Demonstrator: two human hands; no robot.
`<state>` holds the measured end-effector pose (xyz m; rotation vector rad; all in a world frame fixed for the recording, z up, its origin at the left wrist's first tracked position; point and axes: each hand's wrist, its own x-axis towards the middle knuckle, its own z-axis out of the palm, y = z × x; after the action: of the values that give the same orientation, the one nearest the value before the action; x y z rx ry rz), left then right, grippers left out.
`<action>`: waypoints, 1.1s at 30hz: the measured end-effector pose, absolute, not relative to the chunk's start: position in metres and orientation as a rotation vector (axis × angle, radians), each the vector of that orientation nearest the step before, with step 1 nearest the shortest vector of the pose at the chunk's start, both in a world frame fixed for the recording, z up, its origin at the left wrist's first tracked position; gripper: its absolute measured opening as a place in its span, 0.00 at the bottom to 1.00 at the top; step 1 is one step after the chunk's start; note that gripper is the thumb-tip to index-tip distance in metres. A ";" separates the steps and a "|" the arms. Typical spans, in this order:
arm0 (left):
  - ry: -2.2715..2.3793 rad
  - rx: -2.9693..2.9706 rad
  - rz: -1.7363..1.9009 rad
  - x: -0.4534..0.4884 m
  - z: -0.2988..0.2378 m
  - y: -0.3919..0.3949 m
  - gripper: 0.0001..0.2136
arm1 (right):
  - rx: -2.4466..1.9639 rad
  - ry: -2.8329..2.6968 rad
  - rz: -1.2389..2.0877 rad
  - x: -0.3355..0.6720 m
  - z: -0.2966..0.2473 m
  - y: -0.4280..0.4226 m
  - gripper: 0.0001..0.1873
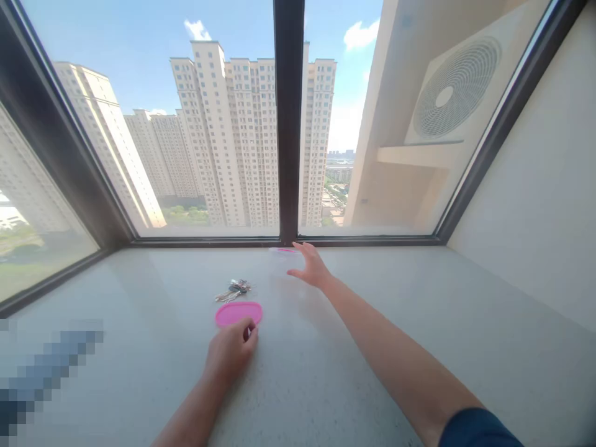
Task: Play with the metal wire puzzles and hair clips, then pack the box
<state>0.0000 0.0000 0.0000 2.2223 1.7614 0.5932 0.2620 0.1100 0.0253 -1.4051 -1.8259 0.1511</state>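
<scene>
Hands are over the pale worktop [419, 323] below the window. Low in the centre, the left hand [229, 354] has a narrow grip, its fingers curled at the near edge of the pink lid [238, 313]. Keys [233, 290] lie just behind the lid. At mid-frame the right hand [311, 267] has a wide grip, beside a clear container [282, 261].

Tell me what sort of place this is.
Probably a bay-window ledge in a high-rise flat. The wide pale sill runs under a dark window frame, apartment towers stand outside, and an air-conditioner unit sits on an outdoor shelf. Keys and a pink lid lie on the sill.
</scene>
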 end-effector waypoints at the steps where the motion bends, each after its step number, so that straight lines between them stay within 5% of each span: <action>1: 1.762 2.217 0.588 0.000 0.000 -0.001 0.08 | -1.405 -1.840 0.165 0.260 0.023 0.114 0.47; 8: 1.789 2.160 0.620 -0.001 0.001 -0.002 0.08 | -1.241 -1.900 0.263 0.260 0.013 0.122 0.30; 13: 1.687 2.106 0.696 -0.002 0.004 -0.003 0.09 | -1.219 -1.944 0.346 0.288 0.017 0.100 0.29; 23: 1.646 2.255 0.979 -0.016 0.089 0.054 0.12 | -1.347 -1.773 0.344 0.345 0.019 0.043 0.52; 27: 1.861 2.178 0.939 -0.044 0.074 0.103 0.12 | -1.337 -1.592 0.217 0.339 0.018 0.016 0.42; 33: 1.483 2.309 0.765 -0.062 0.012 0.134 0.27 | -1.254 -1.541 -0.007 0.301 0.018 -0.018 0.23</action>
<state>-0.0620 0.1337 0.0122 2.3086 1.4829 0.7648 0.3013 -0.0180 0.0179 -1.2536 -1.5405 -0.0069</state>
